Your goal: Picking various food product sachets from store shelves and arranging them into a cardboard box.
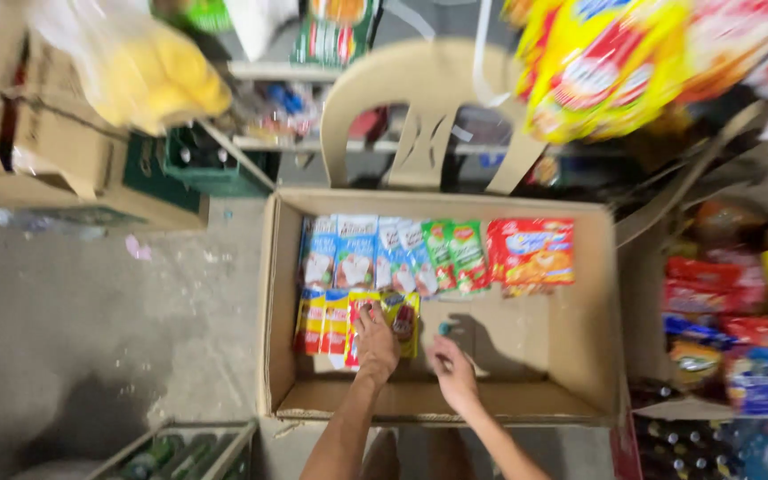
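Much of the view is blurred, and the hanging snack bags (606, 62) at the far right are smeared and cut off by the frame. The forearms are cut off at the near edge. A small teal object (444, 328) is seen just beyond the right hand (453, 373); its kind cannot be made out, and whether the fingers are closed on it cannot be told. The left hand (375, 342) is laid flat, fingers spread narrowly, on the yellow sachets (348, 320), which are glossy, red-marked and lined up at the near left inside the cardboard box (593, 356). Blue, green and red packets (437, 253) are ranged along the box's far side.
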